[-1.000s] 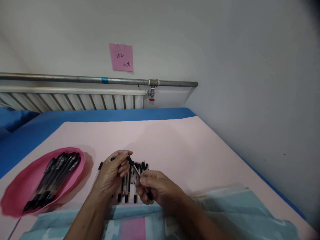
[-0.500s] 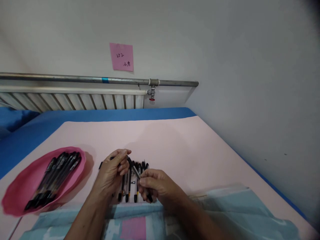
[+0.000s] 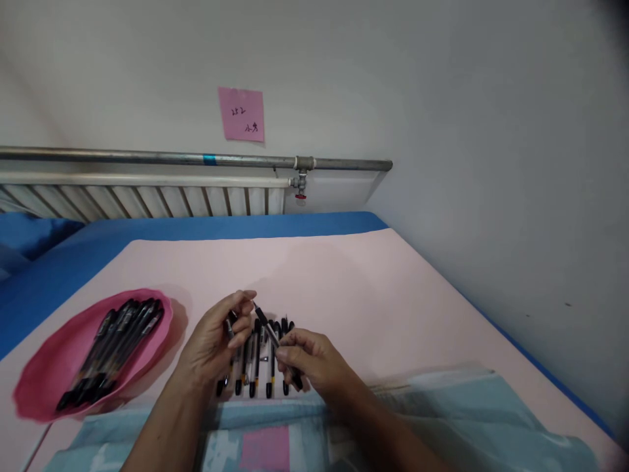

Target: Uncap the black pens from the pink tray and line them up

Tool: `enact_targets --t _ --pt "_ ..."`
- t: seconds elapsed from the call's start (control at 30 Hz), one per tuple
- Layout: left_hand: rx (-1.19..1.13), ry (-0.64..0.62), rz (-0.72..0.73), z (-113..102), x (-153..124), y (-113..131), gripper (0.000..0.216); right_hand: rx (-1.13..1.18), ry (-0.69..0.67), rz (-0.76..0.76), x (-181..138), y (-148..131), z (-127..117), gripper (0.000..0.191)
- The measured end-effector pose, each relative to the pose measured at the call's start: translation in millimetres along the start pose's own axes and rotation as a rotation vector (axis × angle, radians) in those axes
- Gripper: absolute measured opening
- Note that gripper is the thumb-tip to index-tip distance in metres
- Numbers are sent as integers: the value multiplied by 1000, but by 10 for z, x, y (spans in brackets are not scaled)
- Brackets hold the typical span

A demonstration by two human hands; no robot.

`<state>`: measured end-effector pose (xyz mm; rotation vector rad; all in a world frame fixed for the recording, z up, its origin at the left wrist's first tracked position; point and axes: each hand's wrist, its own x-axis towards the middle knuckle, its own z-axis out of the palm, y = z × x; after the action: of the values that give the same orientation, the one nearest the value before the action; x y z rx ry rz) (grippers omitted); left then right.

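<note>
My right hand (image 3: pixel 314 360) is closed around a black-gripped gel pen (image 3: pixel 270 333), its bare writing tip slanting up and to the left. Close by that tip are the fingers of my left hand (image 3: pixel 216 337), bent inward. A slim dark piece (image 3: pixel 230 322) shows among them; whether it is a cap or part of a pen I cannot make out. Beneath and between both hands, several clear-barrelled pens (image 3: pixel 254 364) with black ends lie side by side on the pink tabletop (image 3: pixel 344 288). The hands partly hide this row.
At the left stands a pink scalloped dish (image 3: pixel 37 387) holding a pile of black-capped pens (image 3: pixel 118 347). A light blue patterned cloth (image 3: pixel 466 413) runs along the near edge. Behind the table are a radiator (image 3: pixel 196 200), a metal pipe (image 3: pixel 162 157) and a pink note (image 3: pixel 240 115).
My left fingertips have drawn slightly away from the pen's upper end, where the thin tip now shows. The right hand keeps its grip. The whole view has shifted a little.
</note>
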<state>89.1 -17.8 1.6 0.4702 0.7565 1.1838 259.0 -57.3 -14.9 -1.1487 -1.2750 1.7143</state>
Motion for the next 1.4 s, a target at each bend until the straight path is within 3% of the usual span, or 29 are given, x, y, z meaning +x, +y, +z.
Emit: enact_targets --t 0.23,0.4,0.6,0.73,0.83,1.0,1.23,1.4 --pt "157 37 58 16 -8 -42 12 -33 -35 13 -12 31 -11 15" --pt "-139 228 259 -158 65 184 6 -272 -112 -11 -67 38 -38 13" --pt "-291 299 405 -336 40 412 16 -604 70 -139 -37 42 -216 12" --pt "-248 299 343 -291 43 347 11 -661 260 -16 10 76 -376 10" --pt "-143 276 270 -206 70 230 6 -765 321 1 33 130 -428 14" --pt "-27 238 218 -107 86 85 11 -867 282 -10 54 187 -401 19" --pt "29 222 180 -112 88 46 13 -909 226 -89 18 161 -333 8" --pt "75 165 164 -81 70 -13 15 -733 256 -105 -10 80 -311 9"
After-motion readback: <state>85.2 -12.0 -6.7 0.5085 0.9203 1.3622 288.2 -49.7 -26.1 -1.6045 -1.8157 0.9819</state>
